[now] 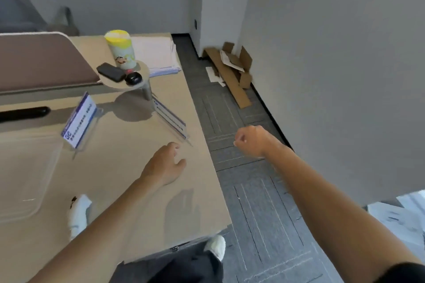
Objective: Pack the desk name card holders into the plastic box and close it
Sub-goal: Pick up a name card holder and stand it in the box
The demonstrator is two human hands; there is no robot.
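Note:
Two clear acrylic name card holders with blue-and-white cards are on the tan desk (128,167). One holder (79,120) stands upright at the left. The other holder (170,119) stands near the desk's right edge. A clear plastic box (25,174) lies at the left edge of view, faint against the desk. My left hand (164,164) hovers over the desk just below the right holder, fingers loosely curled and holding nothing. My right hand (251,141) is a closed fist above the floor, off the desk's right edge.
A small round stand (138,82) holds a yellow-lidded cup (120,49), a black phone (110,72) and a black mouse-like item (133,78). Papers (156,55) lie behind it. A brown panel (43,62) is at the back left. Cardboard scraps (232,69) lie on the floor.

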